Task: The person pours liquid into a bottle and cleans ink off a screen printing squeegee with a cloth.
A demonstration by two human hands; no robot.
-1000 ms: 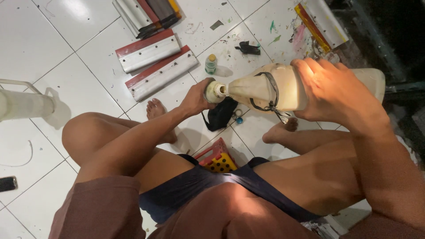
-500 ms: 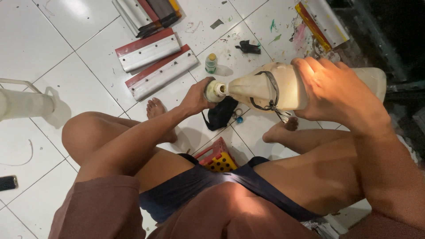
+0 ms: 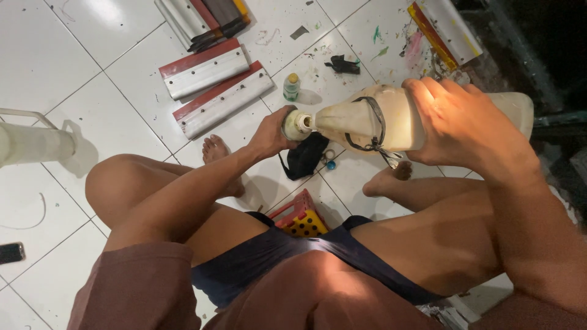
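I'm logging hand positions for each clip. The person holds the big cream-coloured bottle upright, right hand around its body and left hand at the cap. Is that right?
Not quite: in the head view the big cream-coloured bottle lies on its side, not upright. The rest stands: the right hand wraps its body and the left hand is at the cap.

The right hand [image 3: 468, 125] holds a big cream plastic bottle [image 3: 391, 119] sideways. The left hand [image 3: 272, 131] grips its cap [image 3: 298, 124]. Beyond the left hand, a small bottle [image 3: 292, 87] stands on the floor [image 3: 92, 67].
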